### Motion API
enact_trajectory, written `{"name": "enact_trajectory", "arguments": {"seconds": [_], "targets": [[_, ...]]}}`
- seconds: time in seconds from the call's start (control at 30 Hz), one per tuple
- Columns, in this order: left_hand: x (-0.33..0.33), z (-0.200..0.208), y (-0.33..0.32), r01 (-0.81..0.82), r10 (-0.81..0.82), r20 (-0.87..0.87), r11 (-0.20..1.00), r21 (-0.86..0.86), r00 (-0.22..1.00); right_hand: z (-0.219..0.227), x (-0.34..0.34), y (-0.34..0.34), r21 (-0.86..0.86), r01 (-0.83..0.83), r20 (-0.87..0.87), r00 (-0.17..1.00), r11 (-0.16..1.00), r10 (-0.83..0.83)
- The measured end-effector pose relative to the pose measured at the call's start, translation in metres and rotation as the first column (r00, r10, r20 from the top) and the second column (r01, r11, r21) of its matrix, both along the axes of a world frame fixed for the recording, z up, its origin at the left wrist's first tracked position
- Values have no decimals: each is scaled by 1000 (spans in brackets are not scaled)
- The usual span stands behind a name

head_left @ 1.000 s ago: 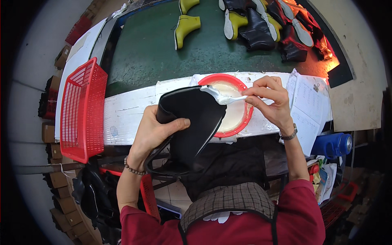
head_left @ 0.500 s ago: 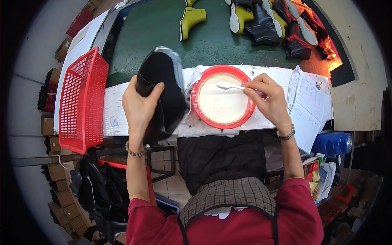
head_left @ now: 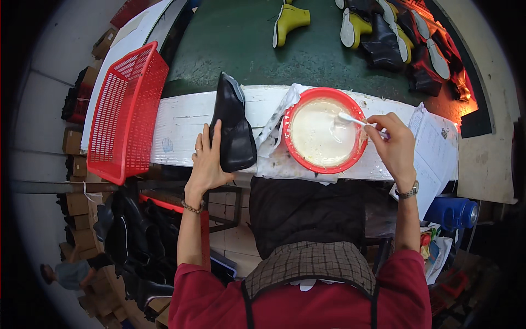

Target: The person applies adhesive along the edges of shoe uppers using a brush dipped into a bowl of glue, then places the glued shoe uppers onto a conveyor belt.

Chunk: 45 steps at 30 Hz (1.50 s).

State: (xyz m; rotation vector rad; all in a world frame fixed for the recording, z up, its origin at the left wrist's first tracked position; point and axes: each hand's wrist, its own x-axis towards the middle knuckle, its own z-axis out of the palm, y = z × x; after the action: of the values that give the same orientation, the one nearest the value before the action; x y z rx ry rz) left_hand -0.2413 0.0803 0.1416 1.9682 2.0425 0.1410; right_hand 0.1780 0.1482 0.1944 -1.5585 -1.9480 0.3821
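A black ankle boot [head_left: 235, 129] lies on the white bench strip, its light-edged upper end pointing away from me. My left hand [head_left: 206, 167] is beside it, fingers spread and fingertips touching its left side, thumb out near its closer end. My right hand [head_left: 393, 143] pinches the handle of a white toothbrush [head_left: 350, 119] with some purple on it. The brush head dips into the creamy white liquid [head_left: 318, 134] in a round red bowl [head_left: 291, 151]. A stained white cloth [head_left: 276, 129] lies between boot and bowl.
To the left stands a red plastic basket [head_left: 123, 120]. Yellow boots [head_left: 290, 23] and several dark ones lie on the green belt [head_left: 235, 44], some under an orange glow. Papers [head_left: 433, 148] and a blue jug [head_left: 452, 213] are at right. Black boots [head_left: 137, 247] fill the lower left.
The black boot has gone from raised in my left hand to lying on the bench, and that hand has loosened its grip. The toothbrush still dips in the bowl. My view has shifted left.
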Motion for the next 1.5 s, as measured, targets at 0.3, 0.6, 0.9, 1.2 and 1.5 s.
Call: {"name": "enact_trajectory", "arguments": {"seconds": [0.3, 0.6, 0.9, 1.2, 1.5], "targets": [[-12, -20, -3, -34, -46, 210, 931, 363, 977, -30, 23, -9, -68, -20, -14, 1000, 997, 19], [47, 31, -17, 3, -155, 223, 828, 561, 962, 5, -26, -13, 93, -148, -412, 895, 985, 173], [70, 48, -30, 232, -475, 218, 718, 656, 852, 4, -34, 21, 220, -171, -395, 884, 960, 249], [79, 54, -21, 94, -371, 237, 688, 719, 898, -1, -30, -5, 230, -323, -420, 818, 918, 393], [92, 60, -5, 58, -302, 174, 628, 776, 937, 7, -40, -9, 278, -319, -430, 802, 906, 415]]}}
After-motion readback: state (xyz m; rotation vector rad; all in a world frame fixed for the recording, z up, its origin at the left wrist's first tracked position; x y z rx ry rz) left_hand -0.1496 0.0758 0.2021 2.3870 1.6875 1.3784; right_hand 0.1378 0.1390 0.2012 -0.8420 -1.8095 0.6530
